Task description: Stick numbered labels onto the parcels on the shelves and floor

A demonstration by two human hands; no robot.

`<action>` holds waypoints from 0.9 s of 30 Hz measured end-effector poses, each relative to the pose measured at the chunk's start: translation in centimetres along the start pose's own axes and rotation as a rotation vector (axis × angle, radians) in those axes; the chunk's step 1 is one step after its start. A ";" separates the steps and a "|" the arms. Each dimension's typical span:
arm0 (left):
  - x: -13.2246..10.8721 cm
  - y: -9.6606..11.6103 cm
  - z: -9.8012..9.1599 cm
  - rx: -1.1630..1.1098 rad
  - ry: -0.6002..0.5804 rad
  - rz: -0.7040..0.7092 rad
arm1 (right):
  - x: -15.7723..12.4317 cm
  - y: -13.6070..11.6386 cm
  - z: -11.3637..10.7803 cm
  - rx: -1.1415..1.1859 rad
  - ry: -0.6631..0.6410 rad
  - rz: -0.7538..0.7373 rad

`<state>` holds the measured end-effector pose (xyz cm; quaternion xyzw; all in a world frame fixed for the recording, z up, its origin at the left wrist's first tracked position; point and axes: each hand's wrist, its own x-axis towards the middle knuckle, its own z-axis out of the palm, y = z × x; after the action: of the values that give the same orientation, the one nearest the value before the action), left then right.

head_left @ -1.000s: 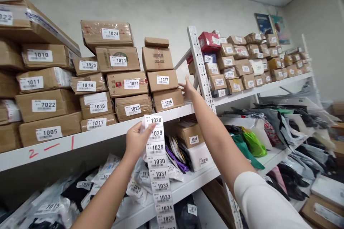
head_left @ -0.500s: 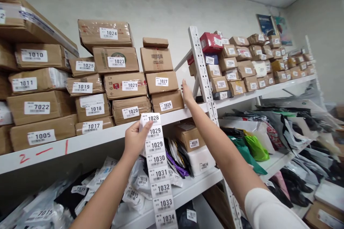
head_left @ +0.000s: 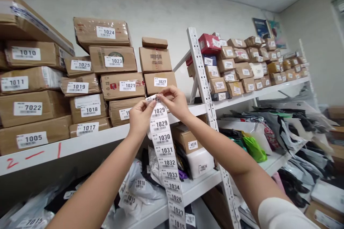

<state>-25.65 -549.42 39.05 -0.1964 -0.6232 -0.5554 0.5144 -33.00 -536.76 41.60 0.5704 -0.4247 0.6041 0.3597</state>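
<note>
A long strip of numbered barcode labels [head_left: 163, 150] hangs down in front of the shelf, reading 1029 to 1034 and on. My left hand [head_left: 139, 116] is closed on the strip's upper left edge. My right hand [head_left: 173, 101] pinches the topmost label at the strip's upper end. Both hands meet in front of the stack of cardboard boxes, just below the box marked 1027 [head_left: 159, 82]. An unlabelled box [head_left: 155, 59] sits on top of it, with a small flat box above.
The white metal shelf [head_left: 80, 143] carries many numbered cardboard boxes. A perforated upright post [head_left: 200, 68] leans beside the stack. A second shelf section [head_left: 268, 89] to the right holds more small boxes. Lower shelves hold plastic mailer bags and parcels.
My right hand has left the side of the box stack and come to the top of the label strip. My left hand has raised the strip slightly.
</note>
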 end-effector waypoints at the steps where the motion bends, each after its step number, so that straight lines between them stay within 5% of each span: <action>1: 0.5 0.3 0.1 0.031 0.018 0.016 | 0.8 0.0 0.4 0.009 0.008 -0.013; 7: 3.9 2.3 -0.5 0.006 0.093 0.104 | 6.1 -0.6 2.4 -0.035 -0.043 -0.122; 11: 5.5 3.9 -0.2 -0.149 0.086 0.100 | 9.2 -0.5 3.0 0.152 -0.048 -0.005; 16: 6.6 4.6 0.1 -0.124 0.133 0.112 | 9.3 0.5 3.8 0.245 -0.061 0.093; 27: 9.2 2.9 0.3 0.136 0.328 0.174 | 12.0 2.5 5.2 0.181 0.090 0.010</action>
<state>-26.98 -551.23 48.41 -0.1210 -0.5479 -0.4899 0.6671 -34.37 -543.10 53.23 0.5706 -0.3548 0.6668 0.3222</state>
